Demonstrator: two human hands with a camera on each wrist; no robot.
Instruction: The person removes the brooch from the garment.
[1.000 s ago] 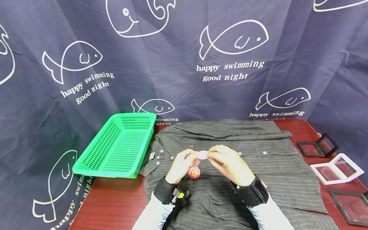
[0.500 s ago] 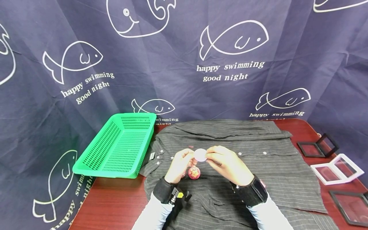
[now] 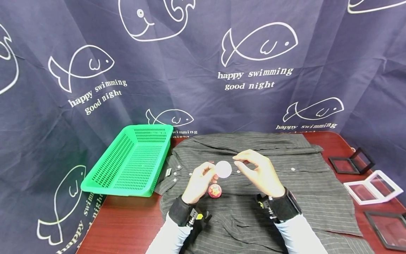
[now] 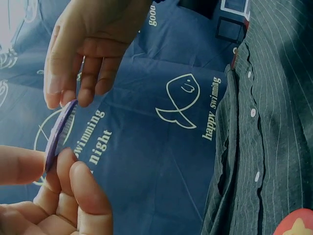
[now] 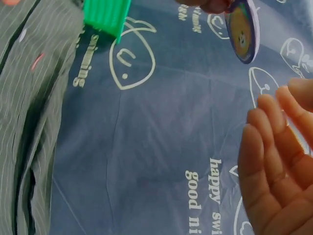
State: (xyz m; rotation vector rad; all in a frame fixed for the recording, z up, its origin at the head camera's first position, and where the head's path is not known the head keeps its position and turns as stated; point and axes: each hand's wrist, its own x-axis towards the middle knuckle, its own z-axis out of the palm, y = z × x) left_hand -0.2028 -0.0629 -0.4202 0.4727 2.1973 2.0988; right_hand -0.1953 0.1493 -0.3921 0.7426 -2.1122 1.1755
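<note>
My left hand [image 3: 197, 181] pinches a round badge [image 3: 223, 169] between thumb and fingers, above a dark pinstriped shirt [image 3: 253, 215]. The badge turns a pale face toward the head camera. In the right wrist view its other side shows a coloured picture inside a purple border [image 5: 243, 32]. Just right of the badge, my right hand [image 3: 260, 173] has its fingers loosely bent and holds nothing. A second badge, red with a yellow star-like figure [image 3: 215, 191], lies on the shirt below my left hand.
A green plastic basket [image 3: 139, 165] stands at the table's left. Along the right edge are a black folding frame [image 3: 344, 165], a white one [image 3: 369, 187] and another black frame [image 3: 385, 229]. A small red strip [image 5: 37, 60] lies on the shirt. A blue fish-print curtain [image 3: 190, 70] hangs behind.
The badge has turned from nearly edge-on to show its pale face. My right hand has let go of it and moved up and right; my left hand still holds it.
</note>
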